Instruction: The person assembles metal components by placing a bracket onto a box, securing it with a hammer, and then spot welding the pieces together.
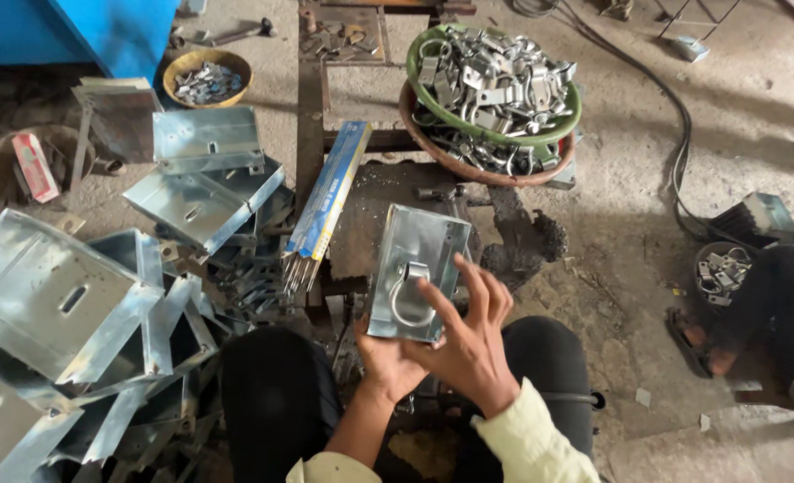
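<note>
Left-hand grip (pixel 388 362) cups the bottom edge of the galvanized steel box (pixel 417 268), propping it face-up over my knees, while my right hand (pixel 468 344), fingers spread and holding nothing, steadies the curved shackle (pixel 409 300) on its shiny face. Beyond the grip sits a green basin (pixel 504 134) of similar metal shackles; folded boxes (pixel 84 304) lie piled left.

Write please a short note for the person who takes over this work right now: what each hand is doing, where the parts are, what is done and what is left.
Left hand: holds the metal box from underneath, at its near end.
Right hand: open, fingers at the ring handle lying on the box face.
Parts: green basin of loose clamps and rings ahead on the right; packet of welding rods left of the box; pile of similar boxes on the left.
Done: handle placed on the box.
Left: whether it is fixed cannot be seen; check this.
</note>
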